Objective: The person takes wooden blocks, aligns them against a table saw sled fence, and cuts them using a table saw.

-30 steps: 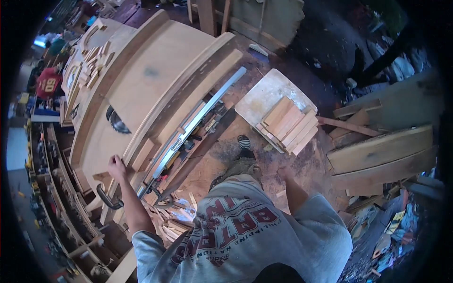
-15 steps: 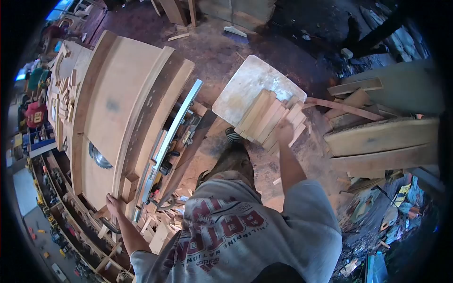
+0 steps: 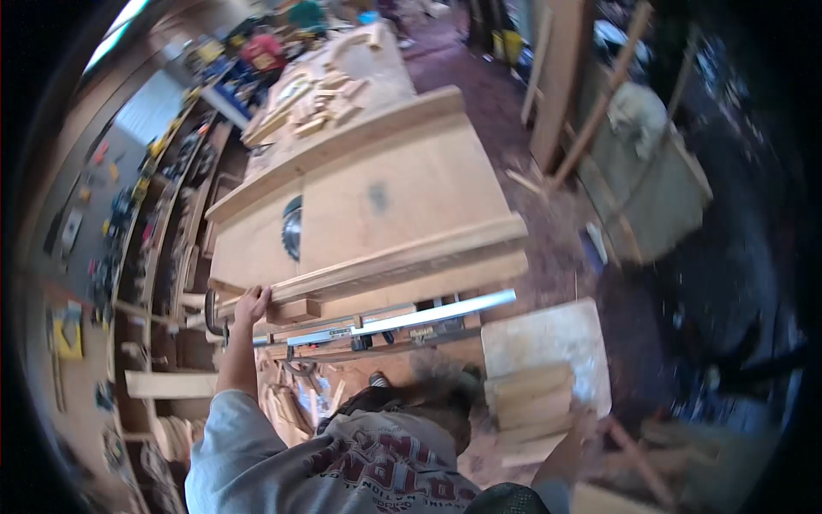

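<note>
A wide plywood sled point(image 3: 411, 188) lies on the saw bench, with a round toothed saw blade point(image 3: 292, 228) standing up through its slot. Along the sled's near side runs a wooden rail point(image 3: 402, 254). My left hand point(image 3: 253, 303) has its fingers curled over the rail's left end, beside a small wood block point(image 3: 294, 311) and a dark clamp point(image 3: 211, 313). Low on the right, my right hand point(image 3: 582, 420) is blurred at the edge of a stack of short boards point(image 3: 528, 403). Its fingers cannot be made out. The boards sit on a pale square top point(image 3: 548, 334).
A metal straightedge point(image 3: 437, 313) spans the bench's near side. Wood pieces point(image 3: 330, 103) are strewn on the far table. Tool shelves point(image 3: 163, 223) line the left. A person in red point(image 3: 263, 51) is beyond. Planks and a broom point(image 3: 593, 244) stand right.
My view has swung left toward the saw bench, so the sled now fills the middle. The board stack has shifted to the lower right. My left hand stays on the rail; my right stays by the boards.
</note>
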The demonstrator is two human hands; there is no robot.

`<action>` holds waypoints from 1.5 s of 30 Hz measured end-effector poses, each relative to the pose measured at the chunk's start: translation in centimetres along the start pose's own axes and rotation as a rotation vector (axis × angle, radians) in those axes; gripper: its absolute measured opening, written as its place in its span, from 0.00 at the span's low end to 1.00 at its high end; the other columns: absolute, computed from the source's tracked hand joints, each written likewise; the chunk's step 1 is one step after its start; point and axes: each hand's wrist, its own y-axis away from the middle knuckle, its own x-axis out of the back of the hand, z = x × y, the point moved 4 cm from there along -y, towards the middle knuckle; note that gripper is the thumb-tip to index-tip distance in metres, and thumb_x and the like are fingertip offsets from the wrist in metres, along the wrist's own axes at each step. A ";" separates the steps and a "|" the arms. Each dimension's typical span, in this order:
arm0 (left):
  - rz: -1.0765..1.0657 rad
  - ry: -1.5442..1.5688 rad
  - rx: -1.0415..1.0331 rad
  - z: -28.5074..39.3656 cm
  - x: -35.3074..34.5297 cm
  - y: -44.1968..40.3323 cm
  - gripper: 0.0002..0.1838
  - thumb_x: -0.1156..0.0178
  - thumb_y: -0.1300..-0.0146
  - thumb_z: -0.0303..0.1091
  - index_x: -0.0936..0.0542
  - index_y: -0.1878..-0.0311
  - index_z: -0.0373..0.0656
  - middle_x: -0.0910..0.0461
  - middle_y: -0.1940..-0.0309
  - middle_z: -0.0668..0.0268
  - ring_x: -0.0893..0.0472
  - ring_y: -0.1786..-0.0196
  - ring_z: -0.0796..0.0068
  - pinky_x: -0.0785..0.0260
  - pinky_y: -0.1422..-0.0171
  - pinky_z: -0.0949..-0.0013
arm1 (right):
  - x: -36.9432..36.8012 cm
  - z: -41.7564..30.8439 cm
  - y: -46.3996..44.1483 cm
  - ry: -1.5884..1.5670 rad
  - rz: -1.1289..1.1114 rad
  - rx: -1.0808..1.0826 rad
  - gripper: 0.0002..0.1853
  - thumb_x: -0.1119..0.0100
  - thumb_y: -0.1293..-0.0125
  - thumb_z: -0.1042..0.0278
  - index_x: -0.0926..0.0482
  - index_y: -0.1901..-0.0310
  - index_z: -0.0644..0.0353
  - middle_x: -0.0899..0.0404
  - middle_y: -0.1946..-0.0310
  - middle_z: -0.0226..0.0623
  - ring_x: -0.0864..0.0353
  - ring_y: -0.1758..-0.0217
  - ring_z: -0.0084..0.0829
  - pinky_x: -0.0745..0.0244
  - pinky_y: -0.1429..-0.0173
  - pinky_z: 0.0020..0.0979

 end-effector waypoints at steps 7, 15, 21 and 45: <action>0.136 0.042 0.056 1.6 1.6 1.6 0.34 0.51 0.24 0.66 0.13 0.52 0.41 0.13 0.48 0.50 0.15 0.43 0.45 0.25 0.35 0.47 | 0.8 -1.9 -1.0 -0.409 -0.048 -0.098 0.21 0.30 0.43 0.52 0.09 0.51 0.55 0.10 0.54 0.49 0.10 0.49 0.51 0.17 0.43 0.52; 0.653 0.572 -0.050 0.3 1.4 3.2 0.22 0.43 0.23 0.48 0.12 0.53 0.38 0.12 0.52 0.47 0.13 0.46 0.46 0.24 0.37 0.49 | 13.8 -6.8 3.4 -0.540 -0.025 0.136 0.16 0.39 0.42 0.63 0.09 0.62 0.66 0.12 0.69 0.58 0.08 0.61 0.53 0.17 0.53 0.49; 0.460 1.003 -0.262 4.1 0.6 14.0 0.09 0.35 0.28 0.33 0.12 0.51 0.39 0.12 0.55 0.54 0.13 0.52 0.55 0.22 0.41 0.57 | 29.9 -13.3 9.4 -1.241 -0.039 0.534 0.22 0.36 0.53 0.76 0.10 0.53 0.72 0.11 0.65 0.41 0.12 0.65 0.37 0.16 0.53 0.37; -0.358 2.419 -0.232 -2.1 3.2 5.9 0.25 0.51 0.17 0.47 0.25 0.32 0.34 0.15 0.43 0.49 0.13 0.41 0.61 0.19 0.34 0.58 | 51.6 -50.8 36.9 -1.012 -0.906 1.358 0.45 0.25 0.51 0.85 0.28 0.26 0.69 0.18 0.34 0.47 0.20 0.31 0.33 0.27 0.25 0.34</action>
